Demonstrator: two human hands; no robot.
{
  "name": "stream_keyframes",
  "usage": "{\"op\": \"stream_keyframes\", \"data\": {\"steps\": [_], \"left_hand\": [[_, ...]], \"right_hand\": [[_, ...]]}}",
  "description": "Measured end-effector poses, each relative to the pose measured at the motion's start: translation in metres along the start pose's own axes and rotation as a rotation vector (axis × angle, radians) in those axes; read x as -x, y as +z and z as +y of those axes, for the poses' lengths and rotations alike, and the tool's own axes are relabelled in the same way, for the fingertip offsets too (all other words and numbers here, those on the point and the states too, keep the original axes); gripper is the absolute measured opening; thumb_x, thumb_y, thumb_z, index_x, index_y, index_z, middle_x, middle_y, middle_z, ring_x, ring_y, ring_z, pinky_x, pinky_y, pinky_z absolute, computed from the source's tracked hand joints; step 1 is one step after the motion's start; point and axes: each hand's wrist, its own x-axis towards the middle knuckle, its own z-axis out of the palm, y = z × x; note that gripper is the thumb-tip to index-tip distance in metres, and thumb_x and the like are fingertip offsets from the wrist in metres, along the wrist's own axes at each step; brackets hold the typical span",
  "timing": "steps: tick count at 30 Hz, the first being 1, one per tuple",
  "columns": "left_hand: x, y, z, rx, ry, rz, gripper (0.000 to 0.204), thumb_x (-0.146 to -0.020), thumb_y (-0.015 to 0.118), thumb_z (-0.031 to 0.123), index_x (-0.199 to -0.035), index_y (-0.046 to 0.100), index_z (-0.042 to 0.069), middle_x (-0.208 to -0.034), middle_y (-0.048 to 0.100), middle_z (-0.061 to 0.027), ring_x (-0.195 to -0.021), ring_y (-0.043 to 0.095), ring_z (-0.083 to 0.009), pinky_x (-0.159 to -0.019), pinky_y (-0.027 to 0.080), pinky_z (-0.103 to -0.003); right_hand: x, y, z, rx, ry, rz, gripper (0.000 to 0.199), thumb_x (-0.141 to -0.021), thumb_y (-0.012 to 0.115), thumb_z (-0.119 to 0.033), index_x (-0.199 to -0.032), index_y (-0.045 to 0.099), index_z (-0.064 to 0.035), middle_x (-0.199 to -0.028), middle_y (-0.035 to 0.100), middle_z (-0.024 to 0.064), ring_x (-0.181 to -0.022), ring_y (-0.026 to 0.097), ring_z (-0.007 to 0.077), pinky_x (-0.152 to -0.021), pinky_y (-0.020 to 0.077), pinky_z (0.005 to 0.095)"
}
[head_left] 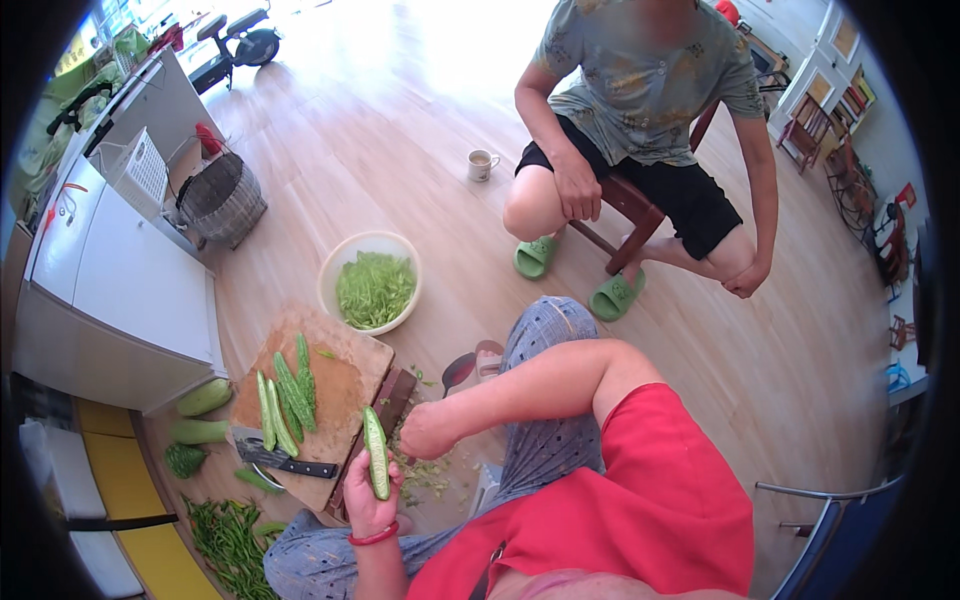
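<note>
My left hand (372,495), a red band at its wrist, holds a halved bitter gourd (376,452) upright with its pale hollow inside showing. Close beside it, my right hand (428,430) is closed in a fist around what looks like the handle of a dark spoon (458,372), its bowl pointing away from me. Most of the handle is hidden by the fist. On the wooden cutting board (340,350) lie several bitter gourd halves (293,390), some with the bumpy green skin up. A cleaver (285,455) with a black handle rests across the board's near left corner.
Beyond the board stands a pale bowl (322,290) of sliced greens. Green peppers (235,545) and whole gourds (203,398) lie on the floor at left, near a white cabinet (130,290). Ahead, a person (650,100) sits on a wooden chair near a mug (481,166). Scraps (430,480) litter the floor.
</note>
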Motion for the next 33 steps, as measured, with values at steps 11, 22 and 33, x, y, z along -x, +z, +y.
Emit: {"op": "stream_keyframes", "data": {"steps": [11,22,33], "left_hand": [[0.007,0.004,-0.007,-0.042,-0.003,-0.028,0.021,-0.087,0.044,0.021,-0.096,0.050,0.002,-0.077,0.056,-0.0098,-0.058,0.053,-0.0191,-0.054,0.042,-0.030],[0.008,0.001,-0.015,-0.078,-0.034,-0.070,0.022,-0.086,0.045,0.021,-0.096,0.049,0.002,-0.078,0.055,-0.0086,-0.058,0.053,-0.0173,-0.053,0.042,-0.029],[0.008,-0.001,-0.019,-0.085,-0.050,-0.096,0.027,-0.086,0.045,0.021,-0.104,0.049,0.002,-0.080,0.056,-0.0081,-0.058,0.053,-0.0172,-0.053,0.043,-0.029]], "right_hand": [[0.003,0.000,-0.005,0.019,-0.002,-0.065,0.023,-0.075,0.049,-0.017,-0.075,0.063,0.0010,-0.076,0.063,0.0180,-0.075,0.062,0.0312,-0.066,0.0493,0.0405],[0.001,0.009,-0.003,0.030,-0.020,-0.056,0.022,-0.075,0.050,-0.016,-0.072,0.063,0.0007,-0.074,0.063,0.0180,-0.074,0.062,0.0320,-0.066,0.0491,0.0406],[-0.003,0.016,-0.001,-0.009,-0.004,-0.067,0.022,-0.076,0.048,-0.016,-0.076,0.063,0.0009,-0.077,0.063,0.0183,-0.076,0.062,0.0322,-0.068,0.0486,0.0412]]}}
